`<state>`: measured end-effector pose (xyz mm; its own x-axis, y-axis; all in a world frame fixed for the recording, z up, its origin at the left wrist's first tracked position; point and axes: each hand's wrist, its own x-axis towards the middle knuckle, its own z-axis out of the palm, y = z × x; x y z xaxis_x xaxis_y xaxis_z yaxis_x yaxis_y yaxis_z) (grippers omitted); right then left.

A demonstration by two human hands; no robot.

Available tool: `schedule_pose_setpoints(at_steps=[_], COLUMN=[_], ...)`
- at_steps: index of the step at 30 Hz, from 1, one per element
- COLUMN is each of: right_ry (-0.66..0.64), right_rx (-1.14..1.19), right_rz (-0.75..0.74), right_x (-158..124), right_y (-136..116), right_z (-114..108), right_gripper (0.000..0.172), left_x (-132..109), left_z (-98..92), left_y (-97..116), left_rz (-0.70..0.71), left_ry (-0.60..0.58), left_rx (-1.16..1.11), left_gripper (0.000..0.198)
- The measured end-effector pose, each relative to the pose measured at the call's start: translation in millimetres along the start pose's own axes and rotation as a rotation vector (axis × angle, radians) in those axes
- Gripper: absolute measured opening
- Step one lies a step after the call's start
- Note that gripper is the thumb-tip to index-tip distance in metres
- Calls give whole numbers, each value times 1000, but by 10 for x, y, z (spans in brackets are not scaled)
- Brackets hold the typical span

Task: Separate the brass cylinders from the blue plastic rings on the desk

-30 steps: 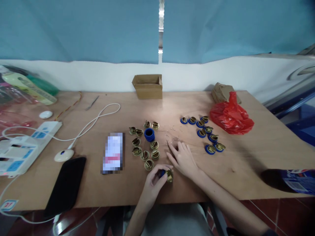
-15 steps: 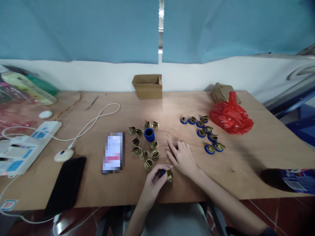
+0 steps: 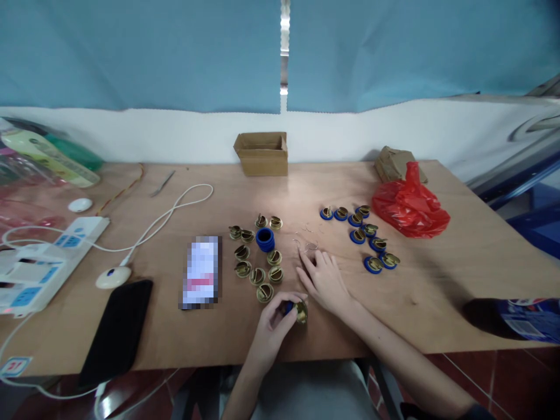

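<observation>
Near me, my left hand (image 3: 272,324) grips a brass cap (image 3: 301,312) and blue ring (image 3: 289,307); my right hand (image 3: 327,281) lies loose by wire rings (image 3: 311,246). Blue-ringed caps (image 3: 357,235) at right look finished; bare caps (image 3: 265,293) at left seem undone.

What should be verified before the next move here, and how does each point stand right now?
1. Left hand has hold of a brass part: ok.
2. Blue ring fully seated on that part: cannot tell, the fingers cover much of it.
3. Right hand open, fingers spread: ok.
4. Right hand touching the thin rings: cannot tell, a fingertip is close.
5. Plain brass parts apart from the blue-ringed parts: ok, separate groups.
6. Stack of blue rings upright: ok.
</observation>
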<state>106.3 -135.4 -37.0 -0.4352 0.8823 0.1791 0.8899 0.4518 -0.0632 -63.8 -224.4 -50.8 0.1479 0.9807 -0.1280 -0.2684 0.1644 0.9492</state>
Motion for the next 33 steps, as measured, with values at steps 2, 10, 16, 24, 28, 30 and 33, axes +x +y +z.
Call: schedule_pose_setpoints(at_steps=[2, 10, 16, 24, 28, 30, 33], right_ry=[-2, 17, 10, 19, 9, 4, 3], right_rx=[7, 13, 4, 11, 7, 6, 10], right_rz=[-1, -9, -5, -11, -1, 4, 3], right_x=[2, 5, 14, 20, 20, 21, 22], right_y=[0, 6, 11, 23, 22, 23, 24], right_z=[-3, 1, 4, 4, 9, 10, 6], right_gripper=[51, 51, 50, 50, 50, 50, 50], left_x=[-2, -8, -7, 5, 1, -1, -4], left_z=[0, -5, -9, 0, -1, -1, -2], left_y=[1, 6, -11, -6, -7, -4, -1], left_rz=[-3, -11, -4, -3, -1, 2, -3], left_ry=[3, -3, -9, -11, -10, -12, -13], left_rx=[4, -4, -9, -12, -14, -18, -13], left_gripper=[20, 20, 18, 18, 18, 18, 18])
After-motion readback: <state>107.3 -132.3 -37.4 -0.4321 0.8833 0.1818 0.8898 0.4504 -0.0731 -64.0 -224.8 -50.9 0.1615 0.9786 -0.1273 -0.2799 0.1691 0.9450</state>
